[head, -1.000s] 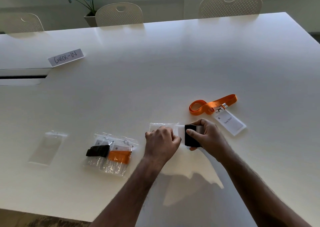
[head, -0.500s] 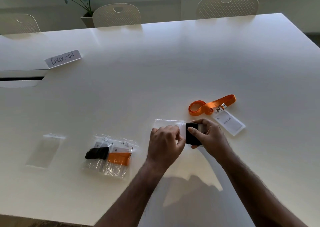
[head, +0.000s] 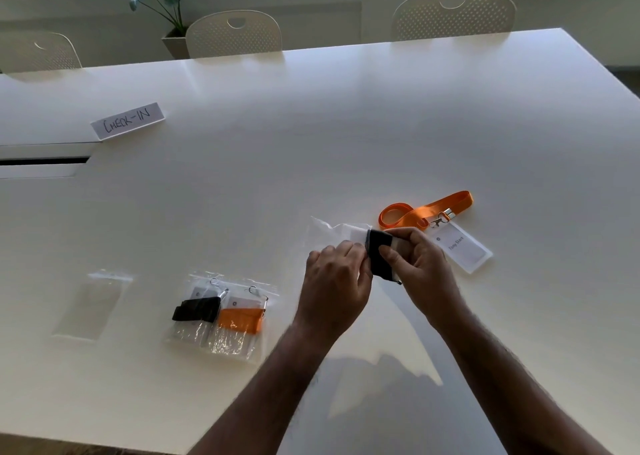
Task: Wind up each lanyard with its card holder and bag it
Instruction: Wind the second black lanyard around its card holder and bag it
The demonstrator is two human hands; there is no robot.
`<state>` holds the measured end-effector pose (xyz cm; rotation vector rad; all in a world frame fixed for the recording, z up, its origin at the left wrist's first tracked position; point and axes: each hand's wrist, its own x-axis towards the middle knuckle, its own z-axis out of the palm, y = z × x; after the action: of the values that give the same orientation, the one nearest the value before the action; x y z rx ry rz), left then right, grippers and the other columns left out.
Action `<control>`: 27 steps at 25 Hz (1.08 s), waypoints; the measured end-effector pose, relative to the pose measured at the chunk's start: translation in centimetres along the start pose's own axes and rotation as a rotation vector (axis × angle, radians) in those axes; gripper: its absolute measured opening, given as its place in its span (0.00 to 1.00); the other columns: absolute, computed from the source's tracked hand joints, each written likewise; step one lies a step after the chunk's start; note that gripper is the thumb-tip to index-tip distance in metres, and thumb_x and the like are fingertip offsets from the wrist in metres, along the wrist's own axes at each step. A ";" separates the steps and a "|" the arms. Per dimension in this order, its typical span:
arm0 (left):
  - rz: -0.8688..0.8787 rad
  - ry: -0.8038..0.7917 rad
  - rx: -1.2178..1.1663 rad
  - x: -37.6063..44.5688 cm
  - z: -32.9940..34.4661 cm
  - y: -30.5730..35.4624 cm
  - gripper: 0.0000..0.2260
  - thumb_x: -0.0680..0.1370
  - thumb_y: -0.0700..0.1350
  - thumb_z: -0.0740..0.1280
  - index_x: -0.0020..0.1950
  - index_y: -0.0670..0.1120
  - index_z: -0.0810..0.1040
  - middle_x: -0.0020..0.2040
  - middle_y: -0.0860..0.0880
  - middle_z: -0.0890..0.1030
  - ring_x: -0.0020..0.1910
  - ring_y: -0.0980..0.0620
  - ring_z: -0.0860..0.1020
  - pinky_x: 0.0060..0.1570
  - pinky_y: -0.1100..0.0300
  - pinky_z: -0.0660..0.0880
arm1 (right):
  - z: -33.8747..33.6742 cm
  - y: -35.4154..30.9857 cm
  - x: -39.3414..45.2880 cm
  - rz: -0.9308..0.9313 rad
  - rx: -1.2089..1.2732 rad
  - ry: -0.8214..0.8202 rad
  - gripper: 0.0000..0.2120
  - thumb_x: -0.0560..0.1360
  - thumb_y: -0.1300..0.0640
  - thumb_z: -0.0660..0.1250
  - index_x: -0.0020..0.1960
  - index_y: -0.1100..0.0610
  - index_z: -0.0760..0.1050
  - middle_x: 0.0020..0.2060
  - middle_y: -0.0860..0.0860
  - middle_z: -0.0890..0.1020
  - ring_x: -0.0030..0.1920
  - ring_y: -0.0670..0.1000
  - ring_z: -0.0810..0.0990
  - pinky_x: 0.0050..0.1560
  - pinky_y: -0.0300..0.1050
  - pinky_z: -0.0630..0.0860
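Lanyards are being packed one by one, and the black lanyard bundle [head: 379,255], wound around its card holder, is sitting just at the mouth of a clear bag [head: 337,230] held slightly above the worktop [head: 346,125], near its front edge and right of centre. The right hand [head: 420,264] is pinching the bundle, thumb on the black winding and fingers curled behind it, so its grip is narrow and full. The left hand [head: 336,281] is curling round the bag's near edge, apparently holding the opening; exactly how its fingers are lying on the plastic is hidden by its own back. The bundle seems only partly inside, though the film is too transparent to be sure.

Judging by the layout, the job is a little past halfway. Two finished bags are lying overlapped to the left: one with a black winding [head: 197,309], one with an orange winding [head: 240,320]. The third is being filled now and is not yet sealed. Left to do: the orange lanyard [head: 424,210], lying loose just beyond the right hand with its card holder [head: 462,250] clipped on, is waiting to be wound, and an empty bag [head: 91,304] further left is presumably waiting for it. A paper sign reading CHECK-IN [head: 127,120] is sitting well apart at the far left.
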<state>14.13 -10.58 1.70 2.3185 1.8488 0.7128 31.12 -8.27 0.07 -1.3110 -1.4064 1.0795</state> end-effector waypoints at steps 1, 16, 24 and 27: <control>0.000 -0.001 0.009 -0.1 0.0 0.0 0.09 0.84 0.48 0.60 0.51 0.47 0.77 0.45 0.50 0.80 0.42 0.50 0.78 0.46 0.54 0.72 | 0.0 0.0 0.1 0.002 0.029 0.030 0.12 0.80 0.60 0.73 0.62 0.51 0.77 0.54 0.45 0.84 0.54 0.36 0.84 0.43 0.31 0.82; 0.049 0.032 0.035 -0.6 0.3 0.4 0.09 0.85 0.48 0.62 0.54 0.46 0.79 0.49 0.49 0.83 0.44 0.48 0.79 0.46 0.53 0.74 | -0.1 -0.5 0.4 0.025 0.128 0.055 0.12 0.76 0.61 0.77 0.58 0.54 0.83 0.52 0.49 0.88 0.53 0.45 0.88 0.52 0.41 0.86; 0.111 0.079 0.033 -0.1 -0.4 0.4 0.10 0.85 0.49 0.60 0.55 0.46 0.79 0.50 0.48 0.82 0.45 0.49 0.79 0.46 0.54 0.74 | 0.4 -1.1 0.0 0.004 0.225 0.045 0.09 0.72 0.55 0.78 0.51 0.55 0.86 0.45 0.49 0.90 0.46 0.48 0.90 0.47 0.39 0.85; 0.126 0.038 0.031 -0.4 -0.2 0.4 0.07 0.85 0.47 0.63 0.56 0.45 0.79 0.52 0.47 0.83 0.46 0.47 0.80 0.47 0.53 0.76 | 0.3 -1.1 0.2 0.064 0.292 0.081 0.08 0.71 0.54 0.78 0.50 0.52 0.85 0.41 0.48 0.90 0.41 0.46 0.88 0.40 0.36 0.83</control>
<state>14.37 -11.11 1.95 2.4765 1.7534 0.7523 30.57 -8.12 1.12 -1.1790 -1.1055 1.2104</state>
